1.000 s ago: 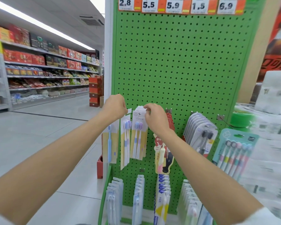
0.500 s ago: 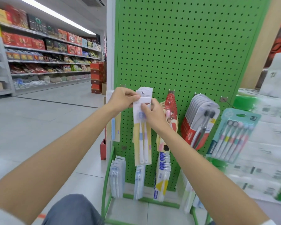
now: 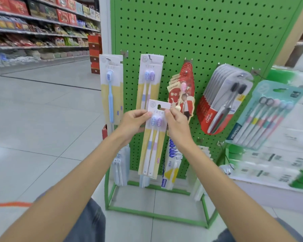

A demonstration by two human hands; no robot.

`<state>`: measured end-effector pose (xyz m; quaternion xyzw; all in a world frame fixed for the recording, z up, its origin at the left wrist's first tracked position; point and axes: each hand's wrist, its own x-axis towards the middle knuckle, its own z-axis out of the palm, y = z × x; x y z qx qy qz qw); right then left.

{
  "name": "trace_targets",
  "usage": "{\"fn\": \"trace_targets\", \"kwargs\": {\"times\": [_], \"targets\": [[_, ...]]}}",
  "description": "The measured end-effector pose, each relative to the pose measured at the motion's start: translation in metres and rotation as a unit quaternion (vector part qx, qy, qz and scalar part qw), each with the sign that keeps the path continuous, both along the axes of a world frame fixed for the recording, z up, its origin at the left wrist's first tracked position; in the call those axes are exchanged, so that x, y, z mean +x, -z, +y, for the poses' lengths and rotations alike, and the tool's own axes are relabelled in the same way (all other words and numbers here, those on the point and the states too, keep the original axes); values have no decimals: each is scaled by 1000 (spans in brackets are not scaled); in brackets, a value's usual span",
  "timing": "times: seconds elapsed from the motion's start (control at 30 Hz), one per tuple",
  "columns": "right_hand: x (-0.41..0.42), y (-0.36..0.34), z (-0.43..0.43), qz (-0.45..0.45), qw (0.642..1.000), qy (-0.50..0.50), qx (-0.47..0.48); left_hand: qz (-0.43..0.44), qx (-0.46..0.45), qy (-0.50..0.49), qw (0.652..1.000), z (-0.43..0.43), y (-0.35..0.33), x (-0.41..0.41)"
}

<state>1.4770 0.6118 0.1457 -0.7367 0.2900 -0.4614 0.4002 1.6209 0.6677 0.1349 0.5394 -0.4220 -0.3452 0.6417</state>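
A two-toothbrush pack (image 3: 153, 145) on a white and yellow card hangs in front of a green pegboard rack (image 3: 199, 32), held clear of its hooks. My left hand (image 3: 132, 124) pinches the pack's left edge near the brush heads. On the other edge, my right hand (image 3: 176, 125) pinches it at the same height. An identical pack (image 3: 150, 81) still hangs on a hook just behind and above. The hang hole at the top of the held card is free.
More toothbrush packs hang on the rack: a blue single (image 3: 111, 91) at left, red packs (image 3: 183, 91), Colgate packs (image 3: 224, 100) and a multi-brush pack (image 3: 268, 114) at right. Lower hooks carry further packs (image 3: 171, 165). Store shelves (image 3: 38, 32) line the aisle at left.
Both hands have drawn the two-brush pack off its hook and lowered it toward me. The view has tilted down and the identical pack behind is now uncovered.
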Motion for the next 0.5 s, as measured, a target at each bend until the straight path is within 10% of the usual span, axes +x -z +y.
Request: {"fn": "trace_targets", "kwargs": {"times": [0.5], "targets": [[-28,105,-8,201,935,-152,248,154,14,-83,984,-11,59,-1]]}}
